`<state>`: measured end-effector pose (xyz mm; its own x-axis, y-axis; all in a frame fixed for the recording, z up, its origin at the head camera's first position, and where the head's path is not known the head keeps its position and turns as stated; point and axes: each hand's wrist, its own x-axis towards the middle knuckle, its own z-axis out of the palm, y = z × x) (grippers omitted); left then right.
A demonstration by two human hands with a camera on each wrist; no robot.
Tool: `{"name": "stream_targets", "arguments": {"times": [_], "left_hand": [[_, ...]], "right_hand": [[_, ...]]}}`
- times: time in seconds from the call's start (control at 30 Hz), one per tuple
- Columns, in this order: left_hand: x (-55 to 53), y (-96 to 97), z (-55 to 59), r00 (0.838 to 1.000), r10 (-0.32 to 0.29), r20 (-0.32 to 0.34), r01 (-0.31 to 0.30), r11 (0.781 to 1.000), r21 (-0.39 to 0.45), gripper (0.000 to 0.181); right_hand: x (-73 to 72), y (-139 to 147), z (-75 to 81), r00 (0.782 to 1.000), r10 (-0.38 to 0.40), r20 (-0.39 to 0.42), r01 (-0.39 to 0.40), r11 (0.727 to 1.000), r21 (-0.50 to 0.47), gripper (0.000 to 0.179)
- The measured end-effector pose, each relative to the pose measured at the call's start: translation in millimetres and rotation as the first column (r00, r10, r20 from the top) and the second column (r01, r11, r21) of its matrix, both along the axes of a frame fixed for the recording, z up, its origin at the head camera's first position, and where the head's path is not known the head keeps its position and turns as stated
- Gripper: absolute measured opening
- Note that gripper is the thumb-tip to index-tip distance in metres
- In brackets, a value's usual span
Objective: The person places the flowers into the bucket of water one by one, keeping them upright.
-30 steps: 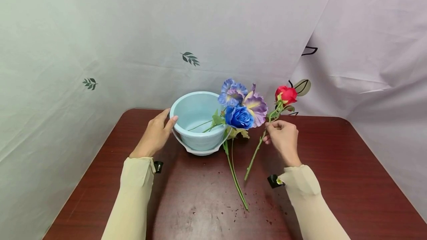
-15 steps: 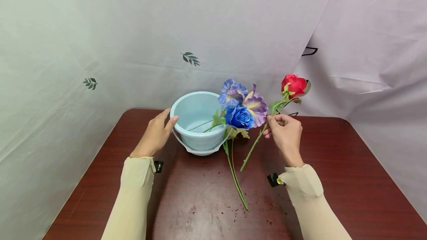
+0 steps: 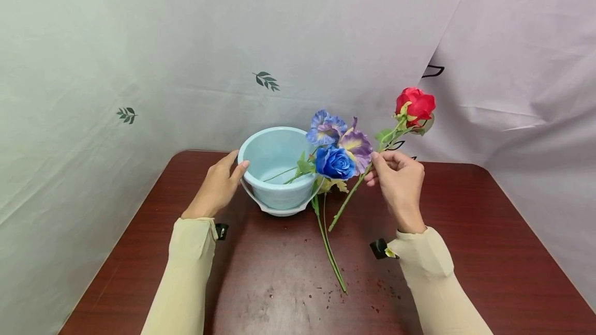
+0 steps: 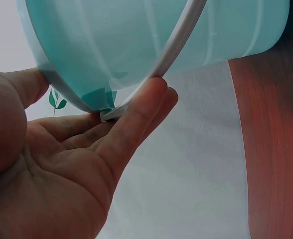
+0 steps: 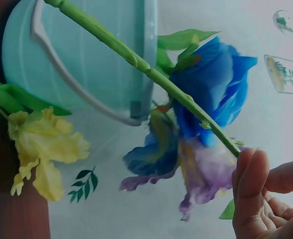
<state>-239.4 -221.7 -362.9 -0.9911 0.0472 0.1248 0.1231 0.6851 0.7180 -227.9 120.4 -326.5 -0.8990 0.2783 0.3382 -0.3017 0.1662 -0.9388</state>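
Observation:
A light blue bucket (image 3: 281, 199) stands upright on the table, its white handle (image 4: 174, 47) hanging down on the near side. My left hand (image 3: 215, 187) holds its left rim, thumb over the edge and fingers outside, touching the handle. In my right hand (image 3: 401, 182), thumb and fingers pinch the green stem of a red rose (image 3: 415, 106), raised right of the bucket with the bloom up and the stem slanting down-left. A blue rose (image 3: 334, 163) and two purple-blue irises (image 3: 356, 145) lean over the bucket's right rim, some stems inside it.
A yellow flower (image 5: 47, 149) lies beside the bucket, below the blue rose. Its green stems (image 3: 328, 249) stretch toward the front of the dark red table (image 3: 261, 283). Water drops dot the tabletop. Pale cloth (image 3: 186, 40) with leaf prints hangs behind.
My right hand has lifted the red rose up and slightly right, and its stem end has swung up and left toward the bucket. The left hand, bucket and other flowers look the same.

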Motion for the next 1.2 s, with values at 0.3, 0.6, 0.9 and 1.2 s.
{"name": "stream_targets", "arguments": {"times": [0.3,0.6,0.9,1.2], "left_hand": [[-0.1,-1.1,-1.0,1.0,-0.002,-0.003,0.002,1.0,-0.007,0.069],[-0.8,-1.5,-1.1,1.0,-0.002,-0.002,0.002,1.0,-0.002,0.069],[-0.3,-1.7,-1.0,1.0,0.002,0.006,-0.002,1.0,0.0,0.07],[0.0,-1.4,-1.2,1.0,-0.005,-0.002,0.005,1.0,0.003,0.07]], "right_hand": [[8.5,-6.9,10.7,0.995,0.048,-0.084,-0.051,0.998,-0.032,0.021],[12.1,-16.2,20.2,0.96,0.122,-0.251,-0.157,0.98,-0.122,0.021],[14.3,-26.8,29.4,0.911,0.178,-0.372,-0.255,0.952,-0.169,0.013],[13.9,-37.5,36.6,0.891,0.165,-0.422,-0.265,0.946,-0.189,0.013]]}}
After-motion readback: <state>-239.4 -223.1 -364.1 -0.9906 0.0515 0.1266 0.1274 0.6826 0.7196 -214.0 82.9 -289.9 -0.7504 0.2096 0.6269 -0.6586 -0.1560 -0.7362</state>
